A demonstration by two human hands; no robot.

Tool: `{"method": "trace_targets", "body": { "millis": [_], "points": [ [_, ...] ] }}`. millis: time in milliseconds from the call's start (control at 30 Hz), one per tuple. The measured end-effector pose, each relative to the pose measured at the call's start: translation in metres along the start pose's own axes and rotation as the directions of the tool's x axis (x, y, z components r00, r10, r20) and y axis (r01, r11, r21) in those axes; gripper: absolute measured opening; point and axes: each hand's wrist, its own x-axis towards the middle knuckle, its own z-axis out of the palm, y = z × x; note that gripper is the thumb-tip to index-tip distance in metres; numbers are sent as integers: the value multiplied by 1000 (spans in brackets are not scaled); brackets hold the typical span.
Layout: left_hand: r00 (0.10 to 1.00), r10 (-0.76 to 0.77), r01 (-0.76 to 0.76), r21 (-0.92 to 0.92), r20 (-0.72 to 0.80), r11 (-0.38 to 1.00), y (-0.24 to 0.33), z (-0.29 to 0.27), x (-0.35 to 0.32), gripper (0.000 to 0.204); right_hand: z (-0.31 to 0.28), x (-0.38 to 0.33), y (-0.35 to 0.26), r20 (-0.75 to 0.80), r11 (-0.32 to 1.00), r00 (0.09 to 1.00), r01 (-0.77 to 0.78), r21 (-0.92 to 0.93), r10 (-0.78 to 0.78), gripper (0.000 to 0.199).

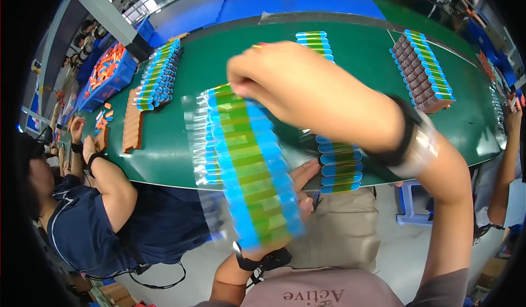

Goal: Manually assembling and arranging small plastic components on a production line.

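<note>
Our right arm (pixel 361 110) bends at the elbow and crosses the near edge of the worktop (pixel 208 60); our right hand (pixel 268 71), palm down, curls its blurred fingers. Our left hand (pixel 303 176), partly hidden at that edge, shows extended fingers.

Lanes of bare tabletop flank a crowded middle

Bare green table (pixel 213 47) leaves a passage between the left stack (pixel 159 74) and the far middle stack (pixel 312 36); another lane runs from there to the right stack (pixel 427 71). Nearer, the right hand (pixel 276 69) and right forearm (pixel 356 110) bar the middle. The blue-and-green pack (pixel 252 164) fills the space before the body, the left hand (pixel 304 181) partly behind it. Right of that, a near row (pixel 341 170) occupies the edge. Leftward, a brown corrugated piece (pixel 131 122) obstructs.
</note>
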Motion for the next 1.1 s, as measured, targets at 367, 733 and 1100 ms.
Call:
{"method": "trace_targets", "body": {
  "millis": [367, 733, 1100],
  "points": [
    [999, 44, -45, -65, -18, 997, 2, -5, -4, 46, -14, 9, 22, -11, 954, 978, -206, -220, 209, 29],
    [794, 466, -463, -108, 391, 880, 19, -22, -35, 46, -67, -151, -49, 289, 819, 782, -443, -365, 552, 33],
    [998, 7, 34, 616, -64, 787, 34, 10, 41, 60, -106, -191, -74, 39, 708, 769, -566, -422, 638, 31]
  ]
}}
